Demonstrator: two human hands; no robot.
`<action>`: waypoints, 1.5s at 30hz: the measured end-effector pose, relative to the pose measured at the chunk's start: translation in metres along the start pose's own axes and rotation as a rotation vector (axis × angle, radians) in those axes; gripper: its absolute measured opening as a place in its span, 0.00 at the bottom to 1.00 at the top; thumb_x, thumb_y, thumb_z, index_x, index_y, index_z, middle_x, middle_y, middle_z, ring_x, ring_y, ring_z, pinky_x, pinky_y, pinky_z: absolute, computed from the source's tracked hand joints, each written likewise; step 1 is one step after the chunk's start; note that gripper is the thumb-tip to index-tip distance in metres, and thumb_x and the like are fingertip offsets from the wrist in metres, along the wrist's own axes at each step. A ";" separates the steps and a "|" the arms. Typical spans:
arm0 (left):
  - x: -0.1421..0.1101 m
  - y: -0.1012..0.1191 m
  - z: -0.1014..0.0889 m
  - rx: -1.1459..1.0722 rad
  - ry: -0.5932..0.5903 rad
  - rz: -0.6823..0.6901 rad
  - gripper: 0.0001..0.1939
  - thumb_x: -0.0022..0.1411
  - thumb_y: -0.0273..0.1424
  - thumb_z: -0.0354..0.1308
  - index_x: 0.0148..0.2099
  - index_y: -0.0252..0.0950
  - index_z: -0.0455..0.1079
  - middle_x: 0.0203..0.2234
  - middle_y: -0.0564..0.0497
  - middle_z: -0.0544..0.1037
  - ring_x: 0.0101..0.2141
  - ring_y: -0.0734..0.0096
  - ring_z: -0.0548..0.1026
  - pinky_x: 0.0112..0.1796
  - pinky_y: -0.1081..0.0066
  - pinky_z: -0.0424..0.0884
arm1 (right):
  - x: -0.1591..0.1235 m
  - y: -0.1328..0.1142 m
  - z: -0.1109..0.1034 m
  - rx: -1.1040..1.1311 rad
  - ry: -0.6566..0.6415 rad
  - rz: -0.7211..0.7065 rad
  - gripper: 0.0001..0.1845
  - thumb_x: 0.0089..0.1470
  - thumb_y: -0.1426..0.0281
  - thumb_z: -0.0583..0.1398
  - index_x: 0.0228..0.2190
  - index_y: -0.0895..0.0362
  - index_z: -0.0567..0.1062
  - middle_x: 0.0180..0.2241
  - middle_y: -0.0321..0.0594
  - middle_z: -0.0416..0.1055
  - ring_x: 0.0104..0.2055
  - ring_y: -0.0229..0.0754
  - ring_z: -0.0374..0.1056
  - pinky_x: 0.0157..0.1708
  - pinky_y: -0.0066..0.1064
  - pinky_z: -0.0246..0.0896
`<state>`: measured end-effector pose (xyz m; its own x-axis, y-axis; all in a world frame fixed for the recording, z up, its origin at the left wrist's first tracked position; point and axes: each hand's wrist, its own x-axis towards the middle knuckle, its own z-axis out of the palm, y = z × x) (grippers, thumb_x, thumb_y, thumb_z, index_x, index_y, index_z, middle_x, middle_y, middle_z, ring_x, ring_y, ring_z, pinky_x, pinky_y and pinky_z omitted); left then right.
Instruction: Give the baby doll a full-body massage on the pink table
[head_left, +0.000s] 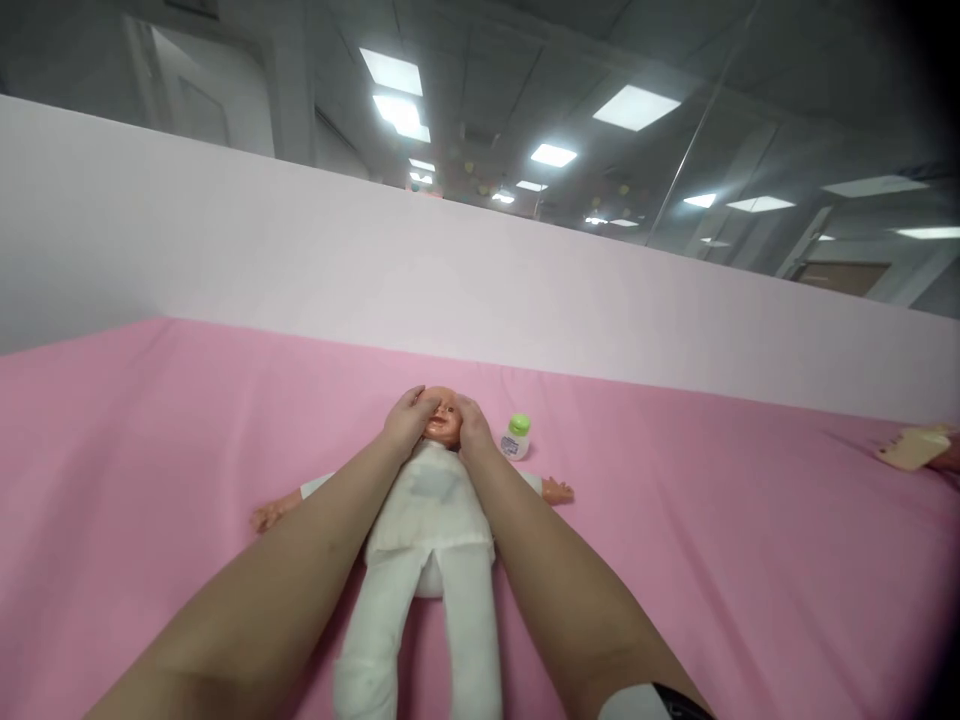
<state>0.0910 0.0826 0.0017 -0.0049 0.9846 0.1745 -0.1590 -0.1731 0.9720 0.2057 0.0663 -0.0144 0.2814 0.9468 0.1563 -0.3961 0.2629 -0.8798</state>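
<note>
A baby doll (pixel 431 510) with a white cloth body lies on its back, arms out to both sides and legs toward me. My left hand (pixel 409 418) cups one side of its head, with the thumb on the face near the eye. On the opposite side, my right hand (pixel 472 425) lies curved against the cheek and temple. Between them the mouth, nose and one eye show, while the fingers behind the head are partly hidden. Close to my right hand stands a small clear bottle (pixel 514 442) with a green cap and a printed label.
A pink sheet (pixel 637 520) with soft creases covers the surface under the doll. At the far right edge lies part of another doll-like thing (pixel 915 447), cream and brown. A low white wall (pixel 450 270) runs along the back, with glass above it reflecting ceiling lights.
</note>
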 end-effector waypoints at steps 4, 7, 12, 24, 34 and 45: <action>-0.005 0.004 -0.002 -0.056 -0.059 -0.046 0.37 0.53 0.37 0.69 0.64 0.33 0.66 0.53 0.37 0.79 0.49 0.55 0.80 0.49 0.62 0.76 | -0.001 -0.002 -0.004 0.030 0.043 0.008 0.28 0.43 0.56 0.70 0.44 0.53 0.71 0.38 0.35 0.76 0.42 0.44 0.75 0.44 0.34 0.73; -0.006 0.005 -0.001 -0.065 -0.079 -0.044 0.36 0.52 0.36 0.69 0.63 0.33 0.67 0.51 0.38 0.80 0.47 0.54 0.80 0.47 0.62 0.77 | -0.007 -0.007 -0.004 0.031 0.026 0.013 0.29 0.43 0.59 0.70 0.46 0.53 0.70 0.38 0.34 0.76 0.39 0.44 0.75 0.40 0.34 0.74; -0.002 -0.003 0.000 -0.017 -0.019 -0.018 0.31 0.51 0.37 0.69 0.57 0.36 0.72 0.47 0.42 0.81 0.46 0.56 0.80 0.48 0.62 0.75 | -0.011 -0.012 -0.003 -0.011 0.015 0.027 0.32 0.40 0.60 0.72 0.47 0.51 0.69 0.39 0.34 0.75 0.38 0.44 0.76 0.39 0.36 0.75; 0.009 -0.013 0.002 0.032 0.067 -0.044 0.25 0.56 0.36 0.65 0.56 0.39 0.74 0.51 0.44 0.81 0.54 0.54 0.77 0.53 0.62 0.72 | -0.003 -0.009 -0.003 -0.018 0.013 0.060 0.24 0.45 0.60 0.69 0.43 0.53 0.71 0.31 0.34 0.77 0.35 0.46 0.76 0.36 0.37 0.75; -0.001 0.000 -0.002 -0.319 0.010 -0.199 0.30 0.58 0.29 0.60 0.64 0.31 0.69 0.54 0.37 0.79 0.47 0.53 0.81 0.48 0.57 0.79 | -0.002 -0.009 -0.017 0.055 -0.064 0.065 0.26 0.50 0.66 0.64 0.52 0.55 0.75 0.49 0.41 0.79 0.50 0.48 0.75 0.53 0.43 0.73; 0.002 -0.006 -0.006 -0.408 -0.021 -0.186 0.23 0.57 0.31 0.64 0.55 0.35 0.73 0.47 0.41 0.81 0.46 0.53 0.81 0.47 0.56 0.79 | -0.004 -0.015 -0.025 0.067 -0.136 0.105 0.34 0.45 0.70 0.64 0.57 0.53 0.71 0.57 0.43 0.74 0.54 0.50 0.74 0.56 0.46 0.71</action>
<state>0.0864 0.0862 -0.0047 0.0805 0.9967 0.0097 -0.5318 0.0347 0.8461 0.2328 0.0539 -0.0130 0.1161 0.9849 0.1283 -0.4756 0.1685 -0.8634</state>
